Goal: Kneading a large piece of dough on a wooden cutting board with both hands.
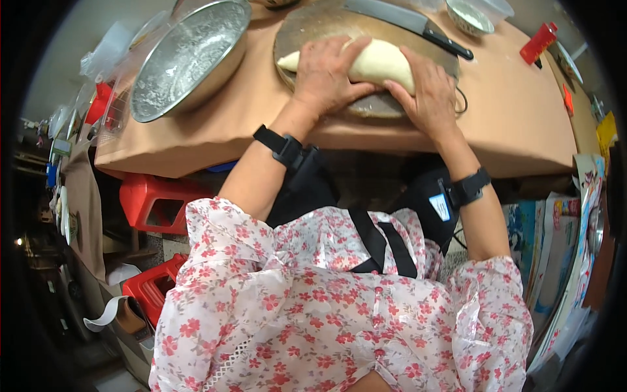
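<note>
A long pale roll of dough point(379, 60) lies across a round wooden board point(297, 29), tapering to a point at its left end. My left hand point(321, 77) grips it near that end, fingers bent over the top. My right hand point(426, 88) is wrapped round the thicker right end, thumb low along the near side. Behind the dough, a knife with a black handle point(447, 43) rests on the board's far part. A large metal bowl point(163, 72) with white residue inside sits just left of the board.
The cloth-covered table point(522, 124) also holds a small bowl point(469, 19) at the back, a red bottle point(535, 46) at the right, and clear plastic containers at the left. Red stools point(150, 199) stand below on the left; flattened cardboard and boards lean at the lower right.
</note>
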A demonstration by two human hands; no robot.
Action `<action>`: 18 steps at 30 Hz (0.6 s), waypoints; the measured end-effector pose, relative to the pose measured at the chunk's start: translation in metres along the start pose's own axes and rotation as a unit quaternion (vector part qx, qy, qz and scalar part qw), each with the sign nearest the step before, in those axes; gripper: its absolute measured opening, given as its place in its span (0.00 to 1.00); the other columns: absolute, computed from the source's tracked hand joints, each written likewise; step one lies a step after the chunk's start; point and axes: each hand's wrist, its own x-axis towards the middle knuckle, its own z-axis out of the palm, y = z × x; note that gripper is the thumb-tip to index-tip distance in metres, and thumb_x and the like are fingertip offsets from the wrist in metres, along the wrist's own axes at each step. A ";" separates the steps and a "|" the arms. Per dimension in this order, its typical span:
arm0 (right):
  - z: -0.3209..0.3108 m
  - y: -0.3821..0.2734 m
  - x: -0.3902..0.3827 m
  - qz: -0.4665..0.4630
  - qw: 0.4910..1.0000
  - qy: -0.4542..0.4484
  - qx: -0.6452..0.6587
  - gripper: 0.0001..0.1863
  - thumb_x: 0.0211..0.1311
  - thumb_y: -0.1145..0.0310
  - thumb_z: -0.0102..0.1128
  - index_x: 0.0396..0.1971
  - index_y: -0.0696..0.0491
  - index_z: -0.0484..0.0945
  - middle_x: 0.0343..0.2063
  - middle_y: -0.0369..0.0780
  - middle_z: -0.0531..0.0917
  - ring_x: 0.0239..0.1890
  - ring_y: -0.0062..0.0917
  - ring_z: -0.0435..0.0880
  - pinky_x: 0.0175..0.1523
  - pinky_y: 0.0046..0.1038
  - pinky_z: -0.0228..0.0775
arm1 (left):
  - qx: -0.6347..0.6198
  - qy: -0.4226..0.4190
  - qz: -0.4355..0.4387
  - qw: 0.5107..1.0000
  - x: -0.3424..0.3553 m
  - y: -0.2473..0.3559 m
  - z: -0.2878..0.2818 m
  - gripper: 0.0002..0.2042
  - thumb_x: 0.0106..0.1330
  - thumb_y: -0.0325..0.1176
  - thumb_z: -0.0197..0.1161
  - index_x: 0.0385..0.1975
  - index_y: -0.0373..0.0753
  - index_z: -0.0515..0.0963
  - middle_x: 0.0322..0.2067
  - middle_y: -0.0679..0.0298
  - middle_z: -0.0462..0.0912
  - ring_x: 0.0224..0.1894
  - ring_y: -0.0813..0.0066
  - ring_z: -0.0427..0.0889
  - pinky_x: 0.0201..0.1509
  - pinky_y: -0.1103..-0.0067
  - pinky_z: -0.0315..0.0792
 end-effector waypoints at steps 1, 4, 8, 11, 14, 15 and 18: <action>0.003 0.002 0.000 -0.007 1.000 0.008 0.001 0.32 0.57 0.43 0.63 0.58 0.44 0.74 0.44 0.38 0.82 0.44 0.35 0.78 0.47 0.37 0.64 | 0.004 -0.005 -0.009 1.000 0.001 -0.001 0.001 0.36 0.44 0.53 0.75 0.58 0.50 0.75 0.48 0.60 0.82 0.53 0.60 0.77 0.58 0.65 0.65; 0.009 0.005 -0.002 0.004 1.000 0.012 -0.004 0.33 0.57 0.41 0.62 0.59 0.43 0.74 0.44 0.38 0.82 0.44 0.35 0.79 0.46 0.36 0.63 | 0.002 -0.011 -0.016 1.000 0.001 -0.002 0.004 0.36 0.45 0.53 0.75 0.58 0.51 0.75 0.49 0.62 0.81 0.53 0.62 0.78 0.58 0.65 0.65; 0.011 0.005 -0.006 0.012 1.000 0.011 -0.020 0.34 0.56 0.37 0.59 0.59 0.41 0.74 0.42 0.37 0.82 0.43 0.33 0.79 0.45 0.35 0.63 | 0.013 -0.035 -0.016 0.999 -0.001 -0.001 0.002 0.37 0.46 0.54 0.74 0.59 0.53 0.75 0.49 0.64 0.81 0.53 0.63 0.77 0.58 0.67 0.65; 0.010 0.005 -0.008 0.013 1.000 0.010 -0.023 0.35 0.56 0.35 0.58 0.59 0.40 0.74 0.41 0.37 0.82 0.42 0.33 0.79 0.45 0.36 0.63 | 0.006 -0.033 0.000 0.999 -0.003 0.000 0.001 0.37 0.46 0.55 0.74 0.60 0.53 0.75 0.50 0.65 0.81 0.54 0.64 0.77 0.58 0.67 0.64; 0.010 0.005 -0.008 0.011 0.999 0.012 -0.030 0.35 0.56 0.35 0.57 0.59 0.40 0.74 0.41 0.37 0.82 0.42 0.32 0.79 0.45 0.36 0.63 | 0.011 -0.025 0.007 1.000 -0.003 0.000 0.002 0.37 0.47 0.55 0.74 0.60 0.53 0.74 0.49 0.66 0.81 0.54 0.65 0.77 0.58 0.66 0.64; 0.010 0.006 -0.008 0.010 0.999 0.013 -0.037 0.35 0.56 0.35 0.57 0.59 0.40 0.74 0.41 0.37 0.82 0.42 0.32 0.79 0.45 0.36 0.63 | 0.009 -0.023 0.007 1.000 -0.003 -0.001 0.003 0.37 0.47 0.55 0.74 0.60 0.53 0.74 0.49 0.66 0.81 0.54 0.65 0.77 0.58 0.66 0.64; 0.012 0.007 -0.005 0.004 0.999 0.022 -0.033 0.34 0.57 0.36 0.58 0.59 0.40 0.74 0.41 0.37 0.82 0.43 0.33 0.79 0.46 0.36 0.63 | 0.012 -0.001 0.008 1.000 -0.003 -0.002 0.005 0.36 0.47 0.55 0.74 0.59 0.53 0.75 0.49 0.65 0.82 0.53 0.64 0.78 0.57 0.66 0.65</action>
